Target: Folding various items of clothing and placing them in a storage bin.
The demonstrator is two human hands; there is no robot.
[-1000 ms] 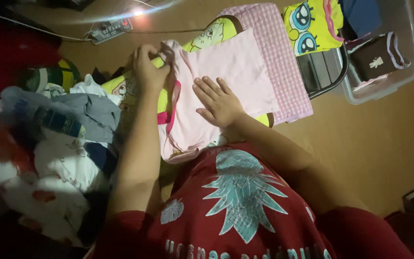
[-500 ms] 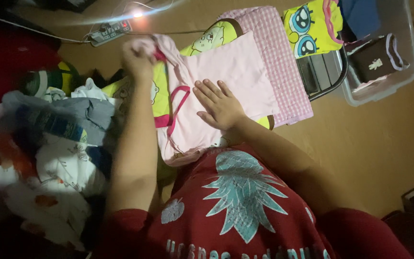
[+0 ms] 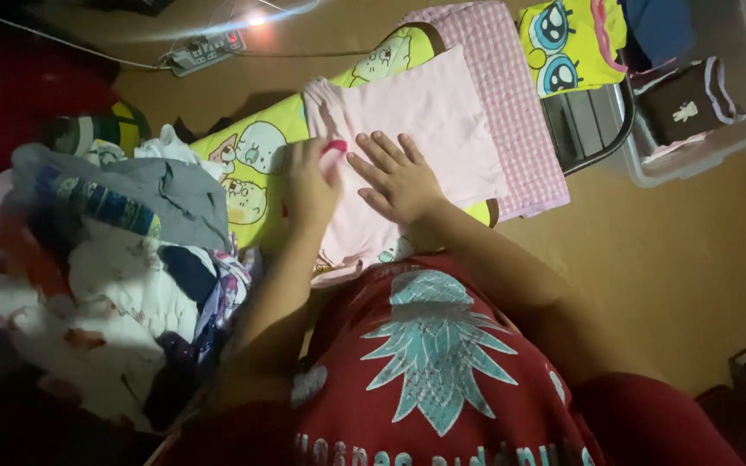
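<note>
Since a second ago my left hand [image 3: 311,183] has come down from the garment's top corner, where it was pinching the fabric, and now lies on the pink garment [image 3: 416,138] just beside my right hand [image 3: 399,179]. Both hands rest flat with fingers spread, holding nothing; the left may be touching a bit of magenta trim, though I cannot tell for sure.

That pink garment sits on the yellow cartoon-print cloth [image 3: 256,164], laid over itself into a neat rectangle. I judge the fold mostly done: the upper part looks smooth and squared, while the near edge by my red shirt [image 3: 425,362] looks bunched.

To the left, a heap of unfolded clothes [image 3: 123,250] presses up against the yellow cloth and crowds my left arm. Beyond the pink piece lies a folded pink checked cloth [image 3: 511,103], touching it. Further right stands a clear plastic bin [image 3: 736,121] with a yellow cartoon garment [image 3: 567,43] and a dark folded piece [image 3: 688,99] inside. A power strip [image 3: 205,52] lies on the floor at the top.
</note>
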